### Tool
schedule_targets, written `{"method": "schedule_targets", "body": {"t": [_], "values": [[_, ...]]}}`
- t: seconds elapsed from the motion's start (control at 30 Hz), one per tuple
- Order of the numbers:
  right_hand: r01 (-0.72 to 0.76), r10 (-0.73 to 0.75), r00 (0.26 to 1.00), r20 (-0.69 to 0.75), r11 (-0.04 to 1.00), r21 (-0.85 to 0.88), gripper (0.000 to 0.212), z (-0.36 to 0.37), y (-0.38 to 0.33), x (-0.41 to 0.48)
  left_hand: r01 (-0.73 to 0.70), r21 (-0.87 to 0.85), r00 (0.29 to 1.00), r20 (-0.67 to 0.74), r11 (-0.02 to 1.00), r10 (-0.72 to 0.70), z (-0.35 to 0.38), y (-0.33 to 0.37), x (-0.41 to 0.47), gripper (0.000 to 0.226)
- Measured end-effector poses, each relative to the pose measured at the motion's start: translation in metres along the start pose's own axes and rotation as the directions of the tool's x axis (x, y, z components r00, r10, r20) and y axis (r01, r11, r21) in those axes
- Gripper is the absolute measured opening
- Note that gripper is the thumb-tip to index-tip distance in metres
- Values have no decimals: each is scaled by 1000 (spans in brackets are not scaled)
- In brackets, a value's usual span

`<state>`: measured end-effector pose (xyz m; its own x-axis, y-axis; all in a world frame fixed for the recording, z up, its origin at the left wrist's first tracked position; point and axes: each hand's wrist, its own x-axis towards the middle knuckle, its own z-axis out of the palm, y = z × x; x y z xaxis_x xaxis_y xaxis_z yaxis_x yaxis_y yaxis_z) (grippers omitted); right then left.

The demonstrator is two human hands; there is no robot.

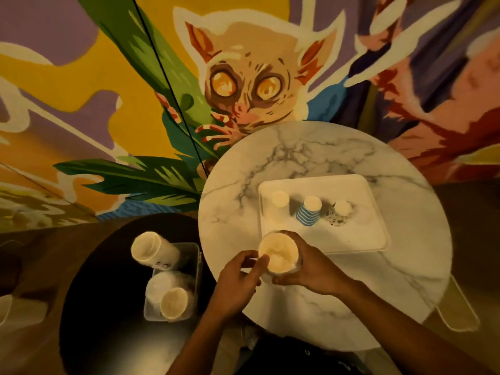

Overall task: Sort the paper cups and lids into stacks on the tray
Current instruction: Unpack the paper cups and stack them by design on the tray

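Wall mural (243,77): fills the far side, right behind the far rim of the table.
Marble table (297,147): round. Its far half and right side are bare, and there is bare room along the near rim around the forearms.
Dark table (89,293): round and lower, at the left, its edge tucked under the marble rim.
Tray (359,239): white and square, set right of centre. Its right and near parts are bare, and its near-left corner lies under the hands.
Clear bin (196,255): on the dark table, just beside the marble rim.
Arms: both reach in from the bottom edge, the right forearm slanting in from the lower right, and they meet over the tray's near-left corner.
Right hand (311,269): fingers curled round the right side of the round piece.
Left hand (238,277): thumb and fingertips pinch the round piece's left edge.
Round piece (278,254): cream, held between both hands; cup or lid stack, cannot tell.
Bin cups (154,250): one lies on its side across the far rim and others sit inside.
Tray cups: plain cup (280,198), blue-striped cup (308,212) and patterned cup (339,213), base up in a row and apart.
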<state>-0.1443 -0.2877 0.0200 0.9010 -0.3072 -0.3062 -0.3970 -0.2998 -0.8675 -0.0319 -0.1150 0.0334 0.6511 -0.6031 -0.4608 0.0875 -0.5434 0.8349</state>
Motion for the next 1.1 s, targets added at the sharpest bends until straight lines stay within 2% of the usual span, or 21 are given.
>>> {"method": "schedule_targets", "body": {"t": [0.13,0.2,0.27,0.37,0.53,0.67,0.8,0.9,0.93,1.0,1.1], "values": [[-25,27,999,22,998,-53,95,-34,33,-20,-44,124,990,141,991,26,43,2,-3,67],[-43,46,998,38,996,-73,96,-48,50,-29,-83,125,978,202,989,57,65,4,-6,70],[-45,51,997,54,994,-99,97,-60,65,-38,-114,123,968,236,986,83,87,9,-8,78],[-39,53,994,91,988,-147,92,-75,84,-47,-108,234,967,250,966,48,112,16,-9,87],[-26,48,992,114,982,-185,97,-91,106,-53,-97,371,983,183,923,29,143,21,-11,88],[-27,48,992,118,984,-174,99,-95,118,-53,-52,373,995,94,926,18,160,21,-10,87],[-49,75,985,158,985,-163,85,-91,126,-56,29,320,1000,-4,947,-29,175,17,-12,89],[-82,88,994,58,991,-103,69,-80,139,-56,59,302,998,-39,951,-49,183,15,-13,88],[-57,69,993,97,991,-123,73,-82,137,-57,61,303,998,-43,951,-50,184,14,-13,88],[-25,46,984,173,992,-121,97,-89,124,-60,60,314,998,-32,947,-52,185,14,-14,91],[16,-10,982,188,999,-29,132,-108,119,-66,17,317,999,-39,948,-5,179,16,-21,99]]}}
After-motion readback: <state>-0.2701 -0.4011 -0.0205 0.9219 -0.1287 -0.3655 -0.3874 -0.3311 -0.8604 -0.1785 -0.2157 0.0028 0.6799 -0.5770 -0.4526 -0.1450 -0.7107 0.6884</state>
